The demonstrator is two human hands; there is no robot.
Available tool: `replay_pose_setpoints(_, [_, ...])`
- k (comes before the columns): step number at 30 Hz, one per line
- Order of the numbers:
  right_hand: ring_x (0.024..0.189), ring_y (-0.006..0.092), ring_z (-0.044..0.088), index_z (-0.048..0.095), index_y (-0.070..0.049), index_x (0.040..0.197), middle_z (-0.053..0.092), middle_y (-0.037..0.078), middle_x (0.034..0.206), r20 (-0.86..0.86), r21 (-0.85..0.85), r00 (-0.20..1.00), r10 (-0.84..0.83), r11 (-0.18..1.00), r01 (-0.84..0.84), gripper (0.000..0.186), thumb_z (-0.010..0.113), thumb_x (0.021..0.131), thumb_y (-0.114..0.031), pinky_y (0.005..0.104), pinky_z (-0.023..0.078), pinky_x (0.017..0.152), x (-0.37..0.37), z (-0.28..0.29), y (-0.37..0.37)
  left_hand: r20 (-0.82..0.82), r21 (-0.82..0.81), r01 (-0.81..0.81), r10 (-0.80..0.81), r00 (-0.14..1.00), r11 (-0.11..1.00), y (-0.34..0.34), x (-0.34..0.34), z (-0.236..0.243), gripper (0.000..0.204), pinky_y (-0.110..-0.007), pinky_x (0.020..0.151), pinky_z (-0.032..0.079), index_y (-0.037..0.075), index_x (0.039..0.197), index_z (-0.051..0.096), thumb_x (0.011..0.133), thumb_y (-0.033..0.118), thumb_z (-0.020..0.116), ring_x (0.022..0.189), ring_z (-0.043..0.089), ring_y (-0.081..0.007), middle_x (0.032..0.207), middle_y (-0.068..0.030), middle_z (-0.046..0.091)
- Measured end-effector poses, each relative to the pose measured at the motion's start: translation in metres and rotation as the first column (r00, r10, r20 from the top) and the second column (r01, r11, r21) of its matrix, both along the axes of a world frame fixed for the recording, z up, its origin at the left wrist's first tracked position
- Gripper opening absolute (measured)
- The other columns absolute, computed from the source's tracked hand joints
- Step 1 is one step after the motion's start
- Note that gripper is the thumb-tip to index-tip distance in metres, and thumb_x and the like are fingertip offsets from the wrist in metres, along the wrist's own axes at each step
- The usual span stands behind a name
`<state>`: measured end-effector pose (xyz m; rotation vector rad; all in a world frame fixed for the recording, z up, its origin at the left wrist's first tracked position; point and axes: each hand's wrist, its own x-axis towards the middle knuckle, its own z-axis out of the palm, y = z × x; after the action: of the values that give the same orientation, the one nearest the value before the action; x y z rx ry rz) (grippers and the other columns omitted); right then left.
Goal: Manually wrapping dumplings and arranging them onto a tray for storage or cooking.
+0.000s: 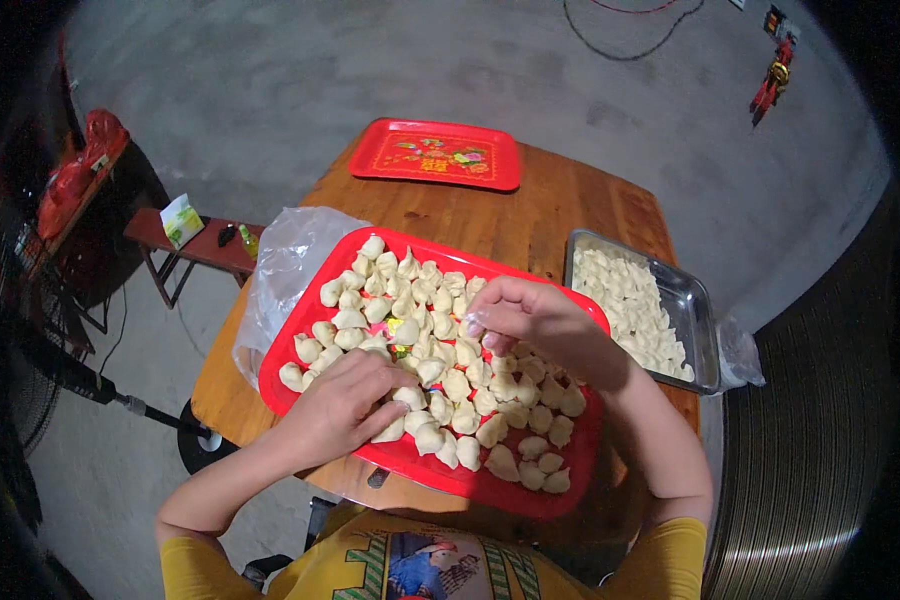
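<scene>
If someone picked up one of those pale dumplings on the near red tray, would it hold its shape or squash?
Each dumpling looks like soft raw dough, so it would probably dent under a firm pinch. Its pleated, flat-bottomed shape suggests it sits, not rolls. Being small, it likely weighs little.

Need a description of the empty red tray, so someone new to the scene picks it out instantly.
Start at the wooden table in the middle of the concrete floor. Three trays sit on it: the empty red tray lies at the far edge, beyond the big red tray of dumplings. Unlike that one and the metal tray on the right, it holds no dumplings and shows a floral print.
</scene>
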<state>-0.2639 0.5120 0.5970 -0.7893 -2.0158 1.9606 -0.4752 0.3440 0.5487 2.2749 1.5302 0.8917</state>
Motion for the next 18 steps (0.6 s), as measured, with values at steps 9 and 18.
replay_pose_setpoints(9, [0.087,0.0118,0.058,0.058,-0.005,0.1,0.061,0.0,0.091,-0.06,0.322,0.987,-0.152,0.932,0.163,0.018,0.059,0.095,-0.022,0.0272,0.049,0.077,0.094,-0.022,0.022,-0.097,0.044,0.012,-0.007,0.995,0.999,0.024,0.036,0.008,0.027,-0.04,0.083,0.045,0.006,0.107,0.059,0.083,0.013,0.068,0.094,0.055,-0.0318,0.098,-0.0125,0.056])
replay_pose_setpoints(18, [0.086,0.013,0.061,0.061,-0.003,0.102,0.065,0.005,0.091,0.047,0.626,0.95,-0.309,0.751,0.213,0.017,0.061,0.092,-0.017,0.0284,0.05,0.077,0.162,-0.018,-0.015,0.006,-0.006,-0.218,0.218,0.976,0.976,0.039,0.057,0.035,0.018,-0.039,0.087,0.046,0.004,0.104,0.063,0.086,0.008,0.063,0.097,0.057,-0.0313,0.099,-0.0131,0.06])
